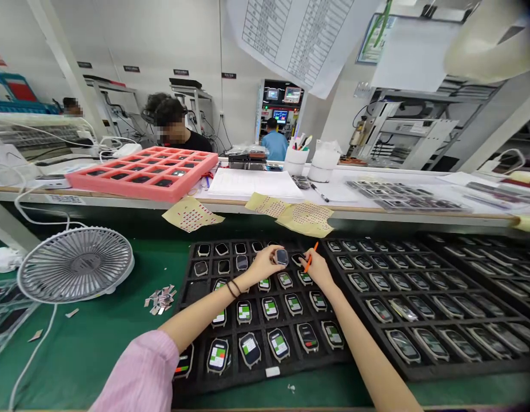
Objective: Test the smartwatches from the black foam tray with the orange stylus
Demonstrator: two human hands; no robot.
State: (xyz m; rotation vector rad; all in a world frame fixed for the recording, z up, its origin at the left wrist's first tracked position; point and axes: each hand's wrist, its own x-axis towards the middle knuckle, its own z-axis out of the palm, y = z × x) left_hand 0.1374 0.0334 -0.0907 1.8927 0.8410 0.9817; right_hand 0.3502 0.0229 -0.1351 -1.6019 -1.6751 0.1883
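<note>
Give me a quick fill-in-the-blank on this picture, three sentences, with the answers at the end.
The hand holding the orange tool is the person's ____ one.
The bracelet is on the ____ wrist.
The foam tray is coloured ____.

Answers: right; left; pink.

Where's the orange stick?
In the head view, the orange stick is in the person's right hand. It pokes up right beside the small watch in the left hand, over the black tray.
</note>
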